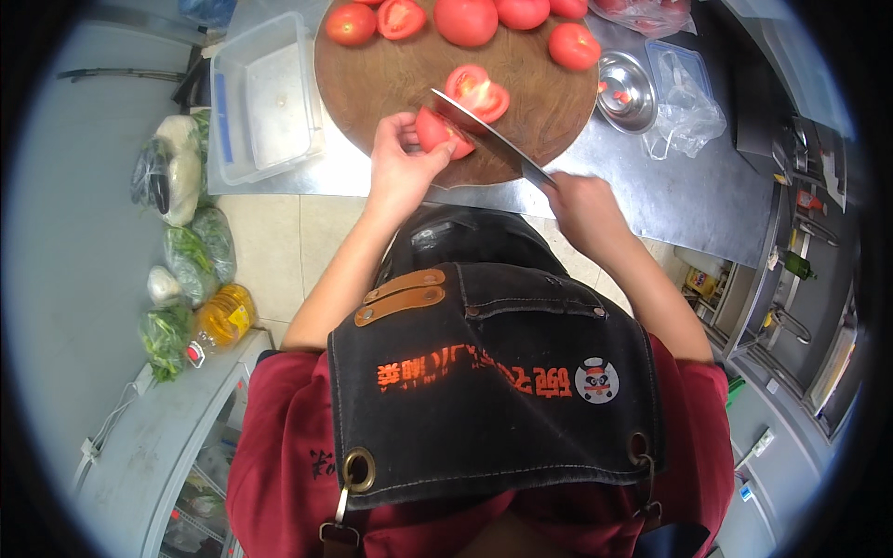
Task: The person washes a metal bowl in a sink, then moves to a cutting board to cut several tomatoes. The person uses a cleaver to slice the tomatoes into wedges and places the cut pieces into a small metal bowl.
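My left hand grips a piece of tomato near the front of a round wooden cutting board. My right hand holds the handle of a kitchen knife, whose blade slants up to the left along that piece's right side. Whether the edge is inside the flesh or just beside it, I cannot tell. Beyond the blade lies cut tomato with its pale inner flesh showing. Along the board's far part sit several tomatoes, and one tomato half shows its cut face.
A clear plastic container stands left of the board on the metal table. To the right are a steel bowl with red scraps, a crumpled plastic bag and bagged tomatoes. Bagged vegetables and an oil bottle line the left.
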`<state>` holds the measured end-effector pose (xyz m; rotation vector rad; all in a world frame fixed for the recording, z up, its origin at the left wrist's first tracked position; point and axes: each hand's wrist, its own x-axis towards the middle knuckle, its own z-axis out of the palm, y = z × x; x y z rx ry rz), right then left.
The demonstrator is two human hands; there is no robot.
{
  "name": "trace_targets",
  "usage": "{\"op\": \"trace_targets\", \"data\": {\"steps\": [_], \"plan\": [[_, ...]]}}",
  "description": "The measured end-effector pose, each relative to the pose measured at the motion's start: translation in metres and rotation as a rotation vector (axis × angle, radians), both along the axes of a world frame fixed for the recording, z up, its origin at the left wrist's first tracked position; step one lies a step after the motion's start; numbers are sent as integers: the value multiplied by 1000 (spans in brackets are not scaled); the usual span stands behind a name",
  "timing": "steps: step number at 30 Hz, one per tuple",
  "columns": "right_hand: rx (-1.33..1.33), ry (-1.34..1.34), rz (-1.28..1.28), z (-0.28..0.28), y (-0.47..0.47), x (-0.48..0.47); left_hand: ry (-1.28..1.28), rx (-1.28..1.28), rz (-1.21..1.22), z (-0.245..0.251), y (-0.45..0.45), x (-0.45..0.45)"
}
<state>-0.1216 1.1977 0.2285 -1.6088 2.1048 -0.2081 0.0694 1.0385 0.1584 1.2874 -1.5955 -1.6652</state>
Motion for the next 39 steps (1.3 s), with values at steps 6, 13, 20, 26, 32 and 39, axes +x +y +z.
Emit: {"op": "trace_targets", "data": {"steps": [6,13,20,26,32,39], "plan": [[167,-258,-416,55,62,-29,-90,65,-343,9,-10,14],[-507,-154,-371,83,37,1,735,629,-241,47,-8,-25],[-958,143,31,79,14,15,820,159,-33,75,28,-74],[-988,222,60,76,21,17,838,146,139,82,34,-89],[-954,230,41,77,26,15,767,-25,297,93,43,-98],[-954,214,21,75,26,16,714,-246,234,85,37,-98]]}}
